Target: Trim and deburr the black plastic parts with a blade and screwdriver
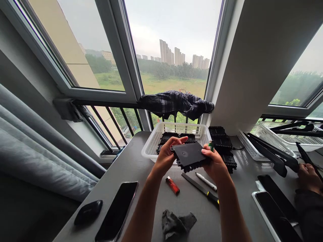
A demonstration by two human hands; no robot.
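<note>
My left hand (165, 156) is closed on the left edge of a flat black plastic panel (188, 154) with notched edges. On the right edge of the same panel, my right hand (214, 161) grips with the thumb on top. A small green piece (211, 145) shows by my right fingers; whether I hold it is unclear. The panel is tilted above the desk, in front of a white plastic basket (148, 148) with several similar black parts (166, 136) in it. Below my hands lie a red lighter (173, 185), a white marker (206, 181) and a dark flat tool with yellow bands (199, 189).
Stacked black parts (220, 139) stand right of the basket. Phones (117, 211) (275, 215), a black case (88, 212) and a grey cloth (178, 223) lie on the desk (141, 201). Another person's hand (309, 174) is at the right, near long black parts (272, 154).
</note>
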